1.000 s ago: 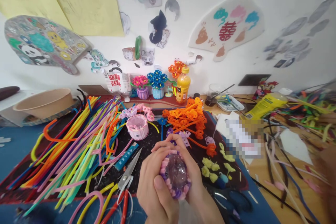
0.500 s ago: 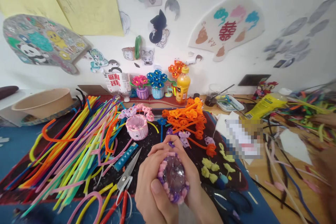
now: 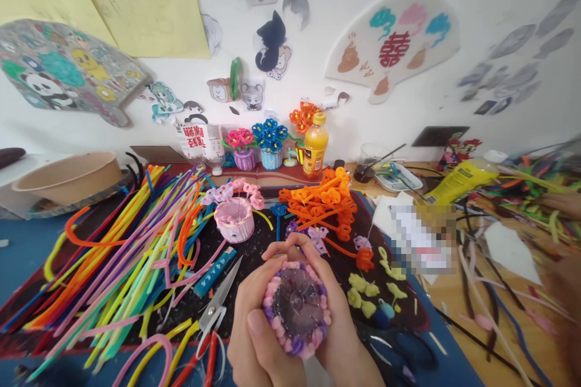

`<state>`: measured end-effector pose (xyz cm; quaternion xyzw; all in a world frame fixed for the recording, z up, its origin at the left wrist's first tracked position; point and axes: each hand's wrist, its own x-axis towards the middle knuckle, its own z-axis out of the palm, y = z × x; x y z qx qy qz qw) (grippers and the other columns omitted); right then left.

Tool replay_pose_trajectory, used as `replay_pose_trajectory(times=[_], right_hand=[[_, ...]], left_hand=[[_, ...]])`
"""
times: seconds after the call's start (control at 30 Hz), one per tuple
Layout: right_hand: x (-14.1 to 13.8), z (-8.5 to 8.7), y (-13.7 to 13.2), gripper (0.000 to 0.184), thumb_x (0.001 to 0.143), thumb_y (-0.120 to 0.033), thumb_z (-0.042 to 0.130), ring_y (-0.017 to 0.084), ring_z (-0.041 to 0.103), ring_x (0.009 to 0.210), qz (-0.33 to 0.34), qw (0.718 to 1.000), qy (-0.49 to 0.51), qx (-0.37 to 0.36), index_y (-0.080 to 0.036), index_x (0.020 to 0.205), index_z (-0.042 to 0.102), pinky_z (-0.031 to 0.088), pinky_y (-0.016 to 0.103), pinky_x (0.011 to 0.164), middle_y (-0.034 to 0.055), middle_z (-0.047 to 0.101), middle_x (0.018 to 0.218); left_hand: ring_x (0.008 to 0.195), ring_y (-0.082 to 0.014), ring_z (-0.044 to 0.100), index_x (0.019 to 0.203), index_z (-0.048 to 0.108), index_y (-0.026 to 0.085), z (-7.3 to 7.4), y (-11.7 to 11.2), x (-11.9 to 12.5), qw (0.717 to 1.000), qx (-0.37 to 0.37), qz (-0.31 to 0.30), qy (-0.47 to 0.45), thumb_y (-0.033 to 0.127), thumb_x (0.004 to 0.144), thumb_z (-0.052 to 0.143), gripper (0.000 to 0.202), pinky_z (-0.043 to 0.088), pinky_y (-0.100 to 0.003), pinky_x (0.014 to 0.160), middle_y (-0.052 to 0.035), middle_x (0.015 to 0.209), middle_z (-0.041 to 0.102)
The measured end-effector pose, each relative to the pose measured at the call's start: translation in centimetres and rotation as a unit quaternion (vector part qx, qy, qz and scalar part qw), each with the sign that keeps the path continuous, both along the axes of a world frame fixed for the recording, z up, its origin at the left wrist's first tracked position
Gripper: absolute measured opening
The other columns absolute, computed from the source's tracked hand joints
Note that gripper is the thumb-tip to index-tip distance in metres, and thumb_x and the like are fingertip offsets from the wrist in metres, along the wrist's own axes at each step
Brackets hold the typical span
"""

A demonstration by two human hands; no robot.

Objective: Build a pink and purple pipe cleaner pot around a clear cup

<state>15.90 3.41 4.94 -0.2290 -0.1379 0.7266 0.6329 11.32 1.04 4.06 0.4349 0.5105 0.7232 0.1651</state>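
Observation:
Between my two hands is a small round cup (image 3: 297, 308) with a clear plastic base facing me, its rim ringed with pink and purple fuzzy pipe cleaner. My left hand (image 3: 256, 320) wraps its left side, thumb bent along the lower edge. My right hand (image 3: 333, 314) curls round the right side, and the fingers of both hands meet at the far side. Beyond them stands a pink pipe-cleaner pot (image 3: 235, 221) with pink and lilac flowers at its rim. Steel scissors (image 3: 220, 302) lie left of my hands, next to a teal utility knife (image 3: 215, 272).
Many coloured pipe cleaners (image 3: 122, 266) cover the left of the dark mat. Orange pipe-cleaner flowers (image 3: 329, 199) and yellow-green ones (image 3: 363, 290) lie to the right. Black scissors (image 3: 399, 344) are beside my right wrist. An orange drink bottle (image 3: 315, 148) stands at the back; another person's arm (image 3: 565, 202) is far right.
The cup has turned slightly in my hands, so its clear base faces me more fully. Both hands stay wrapped around it. The whole view has shifted a little.

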Motion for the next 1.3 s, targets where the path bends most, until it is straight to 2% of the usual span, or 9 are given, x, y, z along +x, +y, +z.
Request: replay_pose_trajectory(times=[0.23,0.47,0.63,0.8,1.0,1.1,1.3], right_hand=[[0.0,-0.1,-0.3,0.019,0.091,-0.042,0.062,0.019,0.067,0.089,-0.014,0.999,-0.036,0.003,-0.025,0.088,0.07,0.051,0.027,0.085,0.0017,0.073,0.099],[0.2,0.1,-0.3,0.013,0.088,-0.034,0.061,0.017,0.065,0.089,0.001,0.997,-0.069,0.032,-0.023,0.089,0.069,0.049,0.025,0.085,0.002,0.073,0.097],[0.2,0.5,-0.2,0.013,0.091,-0.032,0.056,0.017,0.063,0.088,-0.001,0.994,-0.1,0.047,-0.023,0.089,0.065,0.047,0.025,0.085,0.0024,0.072,0.094],[0.3,0.1,-0.2,0.015,0.095,-0.03,0.051,0.018,0.063,0.088,0.011,0.989,-0.13,0.061,-0.023,0.092,0.064,0.047,0.026,0.085,0.0031,0.072,0.095],[0.2,0.1,-0.4,0.02,0.096,-0.034,0.049,0.022,0.067,0.094,0.008,0.991,-0.114,0.072,-0.023,0.097,0.065,0.048,0.032,0.089,0.0061,0.075,0.097],[0.0,0.2,-0.5,0.022,0.095,-0.035,0.05,0.023,0.068,0.091,-0.017,0.989,-0.128,0.072,-0.023,0.093,0.068,0.05,0.034,0.087,0.0064,0.076,0.095],[0.0,-0.7,-0.7,0.027,0.09,-0.037,0.051,0.022,0.067,0.089,-0.127,0.968,-0.213,0.039,-0.022,0.086,0.073,0.05,0.033,0.083,0.0043,0.075,0.091]], left_hand=[[0.098,-0.0203,0.068,0.102,0.075,0.023,-0.2,0.1,-0.6,1.0,-0.014,-0.022,0.015,0.031,0.1,0.037,0.039,0.054,-0.033,0.09,-0.0023,0.104,0.075],[0.099,-0.0198,0.066,0.103,0.074,0.024,-0.1,0.2,-0.1,1.0,0.003,-0.02,0.014,0.03,0.1,0.037,0.038,0.052,-0.033,0.091,-0.0021,0.104,0.075],[0.095,-0.0201,0.065,0.101,0.074,0.022,-0.2,0.2,0.2,1.0,0.011,-0.015,0.002,0.029,0.1,0.036,0.038,0.05,-0.034,0.09,-0.0029,0.102,0.073],[0.095,-0.0208,0.066,0.102,0.073,0.022,-0.4,0.2,-0.3,0.999,0.013,-0.027,0.025,0.029,0.1,0.036,0.038,0.052,-0.034,0.088,-0.0036,0.102,0.073],[0.098,-0.0224,0.066,0.101,0.073,0.021,-0.3,0.2,-0.2,0.999,0.02,-0.033,0.001,0.028,0.1,0.034,0.039,0.049,-0.039,0.096,-0.0042,0.102,0.072],[0.104,-0.0221,0.065,0.104,0.072,0.022,-0.5,0.2,-0.2,0.999,0.002,-0.044,0.008,0.03,0.102,0.034,0.039,0.05,-0.036,0.094,-0.0035,0.105,0.072],[0.108,-0.0189,0.06,0.108,0.074,0.027,-0.2,0.0,-0.6,0.995,-0.075,-0.04,0.055,0.038,0.104,0.034,0.041,0.046,-0.031,0.096,-0.0017,0.112,0.072]])
